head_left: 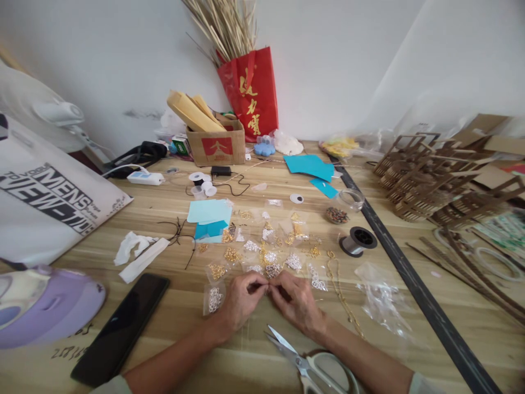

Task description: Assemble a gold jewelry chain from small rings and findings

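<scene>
My left hand (245, 295) and my right hand (296, 301) meet at the fingertips over the middle of the wooden table. Both are closed in a pinch, and what sits between the fingers is too small to make out. Just beyond them lie several small clear bags of silver beads (293, 261) and gold beads (232, 254). A bag of silver rings (215, 299) rests left of my left hand. On the right, a gold chain (338, 284) trails along the table. Open scissors (301, 361) lie below my right hand, blades pointing up-left.
A black phone (121, 328) and a purple-and-white device (49, 306) are at left. A wire spool (359, 241), a jar of beads (338, 213) and a plastic bag (383, 295) lie at right. Blue cards (211, 216), a cardboard box (215, 145) and brown baskets (435, 175) stand farther off.
</scene>
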